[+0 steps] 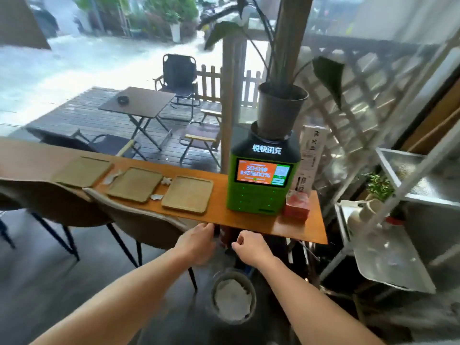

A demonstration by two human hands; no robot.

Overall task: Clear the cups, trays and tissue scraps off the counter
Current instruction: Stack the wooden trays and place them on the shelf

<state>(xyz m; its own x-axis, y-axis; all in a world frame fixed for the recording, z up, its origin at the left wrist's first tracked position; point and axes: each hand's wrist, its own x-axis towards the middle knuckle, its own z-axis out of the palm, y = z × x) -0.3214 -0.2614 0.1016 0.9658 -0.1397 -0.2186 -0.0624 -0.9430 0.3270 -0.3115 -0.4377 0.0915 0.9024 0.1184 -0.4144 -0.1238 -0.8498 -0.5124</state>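
Observation:
Three empty wooden trays lie in a row on the orange counter (249,220): a left tray (83,171), a middle tray (135,184) and a right tray (188,194). White tissue scraps sit between them: one (113,177) left of the middle tray, one (166,180) at its far right corner, one (156,196) at its near right corner. My left hand (196,241) hovers below the counter's front edge, fingers loosely curled and holding nothing. My right hand (249,246) is beside it, fingers curled in, nothing seen in it. No cups show.
A green charging kiosk (261,180) with a potted plant (280,110) on top stands at the counter's right end, a red tissue box (297,206) beside it. A bin (234,298) lined with white stands on the floor below. Chairs (146,225) front the counter; a metal shelf (393,220) stands right.

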